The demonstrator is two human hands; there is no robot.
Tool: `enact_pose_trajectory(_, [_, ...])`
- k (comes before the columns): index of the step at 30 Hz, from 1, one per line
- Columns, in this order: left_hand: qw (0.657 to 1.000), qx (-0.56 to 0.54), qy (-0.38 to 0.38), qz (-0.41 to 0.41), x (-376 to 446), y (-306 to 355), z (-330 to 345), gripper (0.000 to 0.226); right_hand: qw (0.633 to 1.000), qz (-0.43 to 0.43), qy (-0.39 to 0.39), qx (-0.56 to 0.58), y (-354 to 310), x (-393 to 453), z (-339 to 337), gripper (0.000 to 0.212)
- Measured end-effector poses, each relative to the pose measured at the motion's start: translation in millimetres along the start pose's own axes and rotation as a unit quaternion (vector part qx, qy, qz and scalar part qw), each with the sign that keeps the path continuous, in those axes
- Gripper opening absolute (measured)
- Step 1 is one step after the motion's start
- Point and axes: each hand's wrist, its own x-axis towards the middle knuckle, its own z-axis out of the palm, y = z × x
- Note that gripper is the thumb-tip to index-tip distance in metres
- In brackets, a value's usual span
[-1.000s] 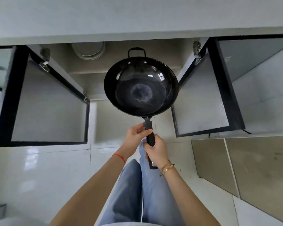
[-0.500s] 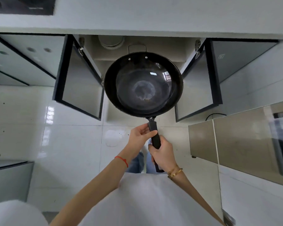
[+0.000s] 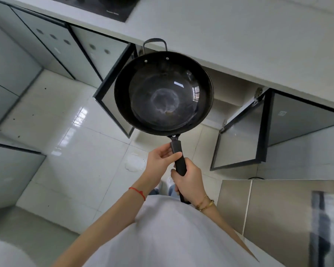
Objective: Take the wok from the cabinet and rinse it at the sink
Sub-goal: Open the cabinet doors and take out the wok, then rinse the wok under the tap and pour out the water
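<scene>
A black wok [image 3: 163,93] with a small loop handle at its far rim hangs in the air in front of the open cabinet [image 3: 237,89], bowl facing up. Its long black handle points toward me. My right hand [image 3: 189,182] grips the middle of that handle. My left hand [image 3: 161,158] holds the handle nearer the bowl, thumb on top and fingers curled under it. The wok's inside is dry with a pale worn ring at the bottom. No sink is in view.
Two cabinet doors stand open, the left door [image 3: 108,89] behind the wok and the right door [image 3: 239,139] beside it. A white counter [image 3: 239,35] runs above, with a black stovetop [image 3: 96,4] at top left. A metal appliance [image 3: 278,209] stands at lower right. The floor is glossy white tile.
I have risen from a crouch; the wok has lifted up and out of the cabinet to near counter height. Both hands keep their hold on the handle.
</scene>
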Motion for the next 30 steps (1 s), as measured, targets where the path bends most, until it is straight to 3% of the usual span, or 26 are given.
enact_pose_trajectory(8, [0.987,-0.087,0.124,0.057,-5,20,0,0.034,0.989,-0.091,-0.109,-0.037,-28,31,-14,0.011])
enact_pose_trajectory(16, [0.951,-0.179,0.237,0.082,1,36,-40,0.029,0.955,-0.154,-0.238,-0.092,-78,62,13,0.011])
enact_pose_trajectory(21, [0.926,-0.27,0.256,0.069,14,53,-90,0.028,0.928,-0.182,-0.308,-0.104,-119,76,60,0.016])
enact_pose_trajectory(24, [0.911,-0.283,0.287,0.086,26,66,-131,0.013,0.917,-0.19,-0.333,-0.113,-145,89,104,0.02])
enact_pose_trajectory(30, [0.897,-0.283,0.328,0.09,49,95,-241,0.018,0.9,-0.225,-0.344,-0.143,-206,111,205,0.017])
